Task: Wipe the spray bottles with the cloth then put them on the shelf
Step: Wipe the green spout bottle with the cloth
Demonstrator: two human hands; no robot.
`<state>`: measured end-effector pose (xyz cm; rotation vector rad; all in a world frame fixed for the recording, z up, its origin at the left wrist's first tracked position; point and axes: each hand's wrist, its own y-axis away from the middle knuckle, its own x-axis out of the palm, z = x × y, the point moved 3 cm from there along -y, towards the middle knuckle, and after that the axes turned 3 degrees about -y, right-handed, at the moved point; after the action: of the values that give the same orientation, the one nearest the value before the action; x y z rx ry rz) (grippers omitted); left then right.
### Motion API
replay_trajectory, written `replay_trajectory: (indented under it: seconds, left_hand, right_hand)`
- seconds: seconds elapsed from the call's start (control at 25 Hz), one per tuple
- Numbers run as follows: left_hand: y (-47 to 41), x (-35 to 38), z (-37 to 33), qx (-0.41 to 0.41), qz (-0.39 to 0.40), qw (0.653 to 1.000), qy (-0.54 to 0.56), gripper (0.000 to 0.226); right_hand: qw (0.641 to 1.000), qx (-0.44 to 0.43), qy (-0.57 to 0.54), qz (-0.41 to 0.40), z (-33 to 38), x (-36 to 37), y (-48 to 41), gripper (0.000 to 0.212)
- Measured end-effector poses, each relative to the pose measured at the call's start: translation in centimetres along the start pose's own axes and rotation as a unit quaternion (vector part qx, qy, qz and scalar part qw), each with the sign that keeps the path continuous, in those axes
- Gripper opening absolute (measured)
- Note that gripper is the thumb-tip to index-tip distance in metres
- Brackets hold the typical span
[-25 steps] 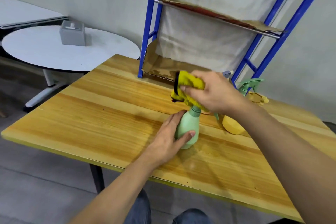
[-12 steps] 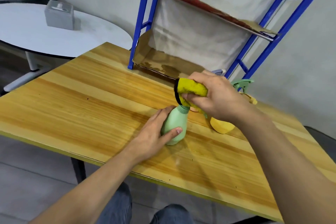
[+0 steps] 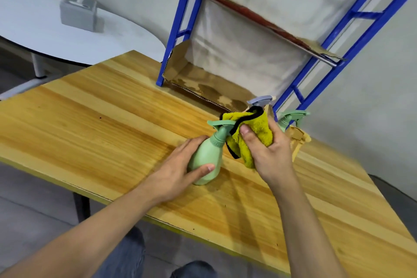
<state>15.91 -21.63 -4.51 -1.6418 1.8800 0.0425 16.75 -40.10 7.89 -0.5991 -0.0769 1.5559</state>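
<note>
Spray bottles: three; green bottle (image 3: 206,160) upright on table (image 3: 94,124), two partly hidden behind.
Cloth (image 3: 252,135): one, yellow.
Left hand (image 3: 180,165): wrapped round green bottle.
Right hand (image 3: 266,153): bunching cloth beside nozzle.
Shelf (image 3: 178,29): one, blue.

3 spray bottles (image 3: 206,160) (image 3: 260,101) (image 3: 290,119), 1 yellow cloth (image 3: 252,135), 2 hands (image 3: 178,171) (image 3: 268,153), 1 shelf (image 3: 178,29), 2 tables (image 3: 112,119) (image 3: 45,36)
</note>
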Motion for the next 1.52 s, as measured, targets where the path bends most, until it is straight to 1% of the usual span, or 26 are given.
replay_trajectory:
  seconds: [0.04, 0.12, 0.16, 0.2, 0.28, 0.32, 0.4, 0.52, 0.6, 0.64, 0.68, 0.72, 0.76, 0.8, 0.84, 0.92, 0.96, 1.04, 1.12, 1.2, 1.24, 1.32, 1.4, 1.48, 1.52]
  left_hand:
    - [0.0, 0.0, 0.1, -0.001, 0.002, 1.000, -0.003, 0.072]
    - [0.0, 0.0, 0.2, -0.006, 0.005, 1.000, -0.006, 0.075]
    - [0.0, 0.1, 0.2, -0.008, 0.006, 1.000, -0.005, 0.075]
    - [0.0, 0.1, 0.2, -0.008, 0.005, 1.000, -0.006, 0.075]
    - [-0.1, 0.1, 0.2, -0.005, 0.000, 1.000, -0.011, 0.074]
    - [-0.1, 0.1, 0.2, -0.006, -0.001, 1.000, -0.013, 0.073]
    - [-0.1, 0.1, 0.2, -0.009, 0.001, 1.000, -0.014, 0.073]
    - [0.0, 0.1, 0.2, -0.016, 0.007, 1.000, -0.010, 0.071]
    - [0.2, 0.1, 0.2, -0.022, 0.003, 1.000, -0.012, 0.073]
    - [0.2, 0.2, 0.3, -0.023, -0.002, 1.000, -0.013, 0.074]
    - [0.1, 0.2, 0.2, -0.023, -0.009, 1.000, -0.014, 0.074]
    - [0.1, 0.2, 0.1, -0.022, -0.020, 0.999, -0.017, 0.074]
    - [0.0, 0.3, 0.0, -0.024, -0.031, 0.999, -0.022, 0.072]
    - [0.0, 0.3, -0.4, -0.028, -0.040, 0.998, -0.028, 0.071]
    - [0.0, 0.3, -0.6, -0.035, -0.049, 0.998, -0.034, 0.070]
    - [-0.1, -0.3, -1.5, -0.036, -0.056, 0.997, -0.036, 0.064]
    - [-0.4, -0.9, -2.2, -0.031, -0.057, 0.998, -0.026, 0.059]
    - [-1.2, -2.2, -3.3, -0.021, -0.056, 0.998, 0.011, 0.046]
    - [-2.2, -3.1, -3.8, -0.010, -0.040, 0.998, 0.041, 0.037]
    - [-2.6, -3.3, -3.9, 0.003, -0.023, 0.999, 0.024, 0.035]
    - [-2.8, -3.3, -3.9, 0.009, -0.020, 1.000, 0.010, 0.035]
    - [-2.7, -3.2, -3.9, 0.021, -0.025, 0.999, -0.010, 0.034]
    - [-2.6, -3.3, -4.1, 0.026, -0.040, 0.999, -0.023, 0.033]
    - [-2.6, -3.3, -4.1, 0.028, -0.045, 0.998, -0.015, 0.034]
    - [-2.6, -3.2, -4.0, 0.025, -0.044, 0.999, -0.002, 0.036]
  right_hand:
    - [0.998, 0.017, -0.048, -0.033, -0.7, 0.1, 0.3, 0.027]
    - [0.974, 0.070, -0.197, -0.083, -2.1, 0.2, 1.3, 0.035]
    - [0.965, 0.078, -0.233, -0.095, -2.8, 0.1, 1.7, 0.038]
    - [0.969, 0.065, -0.220, -0.092, -3.1, 0.1, 2.0, 0.035]
    - [0.991, 0.017, -0.110, -0.069, -3.2, 0.3, 2.1, 0.020]
    - [0.996, -0.002, -0.067, -0.063, -3.0, 0.5, 2.1, 0.015]
    - [0.997, -0.018, -0.024, -0.067, -2.9, 0.5, 2.3, 0.012]
    - [0.997, 0.015, 0.044, -0.059, -5.3, -0.7, 3.4, 0.017]
    - [0.992, 0.046, 0.093, -0.074, -7.1, -1.8, 4.9, 0.023]
    - [0.986, 0.061, 0.128, -0.081, -7.9, -2.3, 5.8, 0.026]
    - [0.975, 0.071, 0.192, -0.082, -8.6, -2.6, 6.7, 0.029]
    - [0.956, 0.077, 0.276, -0.068, -9.2, -2.5, 7.8, 0.036]
    - [0.932, 0.080, 0.349, -0.052, -9.7, -2.1, 8.9, 0.048]
    - [0.920, 0.072, 0.382, -0.048, -10.0, -1.6, 9.8, 0.061]
    - [0.921, 0.057, 0.382, -0.049, -10.0, -1.1, 10.3, 0.070]
    - [0.933, 0.032, 0.352, -0.063, -9.7, -0.4, 10.7, 0.075]
    - [0.941, 0.027, 0.326, -0.084, -9.4, -0.3, 10.7, 0.071]
    - [0.960, 0.014, 0.240, -0.145, -8.4, 0.2, 10.7, 0.054]
    - [0.969, 0.018, 0.156, -0.188, -7.4, 1.4, 10.3, 0.040]
    - [0.974, 0.034, 0.098, -0.203, -6.5, 3.1, 9.2, 0.036]
    - [0.975, 0.038, 0.083, -0.205, -5.8, 3.7, 8.4, 0.037]
    - [0.979, 0.040, 0.089, -0.180, -4.6, 4.8, 6.9, 0.044]
    - [0.985, 0.032, 0.115, -0.124, -4.1, 5.4, 6.1, 0.051]
    - [0.984, 0.015, 0.161, -0.075, -4.9, 5.3, 6.5, 0.056]
    - [0.979, 0.021, 0.193, -0.054, -5.9, 5.0, 6.7, 0.057]
